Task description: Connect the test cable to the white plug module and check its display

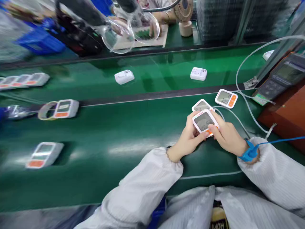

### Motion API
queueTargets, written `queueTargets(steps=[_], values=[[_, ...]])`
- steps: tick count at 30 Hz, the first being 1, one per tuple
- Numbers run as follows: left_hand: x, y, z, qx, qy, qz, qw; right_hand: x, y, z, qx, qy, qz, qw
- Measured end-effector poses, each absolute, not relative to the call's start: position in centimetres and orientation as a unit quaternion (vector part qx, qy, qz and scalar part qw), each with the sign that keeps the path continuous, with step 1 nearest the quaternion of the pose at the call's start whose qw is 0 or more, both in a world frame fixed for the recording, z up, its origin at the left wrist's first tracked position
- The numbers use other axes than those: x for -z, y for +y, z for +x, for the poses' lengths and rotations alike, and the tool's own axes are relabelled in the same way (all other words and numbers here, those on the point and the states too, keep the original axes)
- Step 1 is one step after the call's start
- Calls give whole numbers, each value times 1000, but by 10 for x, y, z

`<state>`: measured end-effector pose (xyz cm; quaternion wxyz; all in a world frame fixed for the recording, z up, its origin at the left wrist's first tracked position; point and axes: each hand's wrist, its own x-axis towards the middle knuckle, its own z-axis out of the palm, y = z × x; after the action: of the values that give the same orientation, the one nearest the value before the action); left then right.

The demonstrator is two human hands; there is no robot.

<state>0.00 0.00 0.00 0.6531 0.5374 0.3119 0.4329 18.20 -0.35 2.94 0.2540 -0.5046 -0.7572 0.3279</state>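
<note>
Between my two hands is a small white device with a grey screen and orange buttons, a digital monitor, tilted up towards me. My left hand grips its left side and lower edge. On its right side my right hand is closed, the thumb lying by the orange buttons. Just behind it, partly covered, lies a second monitor of the same kind. To the right of that, another monitor shows digits and has a white cable beside it. A blue wrist strap circles my right wrist.
More monitors lie at left, one alone and one by a tape roll. White units sit on the green belt beyond the dark rail. A brown box with a meter stands right. Across, a co-worker's hands show behind clear discs.
</note>
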Motion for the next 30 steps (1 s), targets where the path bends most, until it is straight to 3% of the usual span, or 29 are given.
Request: queueTargets(steps=[9, 19, 26, 30], values=[[0, -1, 0, -429, 312, 536, 657, -29, -3, 183, -331, -761, -502, 244], [1, -2, 0, -393, 322, 639, 578, -33, -6, 185, -198, -794, -495, 292], [7, -8, 2, -368, 308, 715, 508, -63, -8, 203, 92, -795, -544, 253], [4, -8, 3, -361, 311, 752, 456, -68, -7, 215, 171, -753, -603, 200]])
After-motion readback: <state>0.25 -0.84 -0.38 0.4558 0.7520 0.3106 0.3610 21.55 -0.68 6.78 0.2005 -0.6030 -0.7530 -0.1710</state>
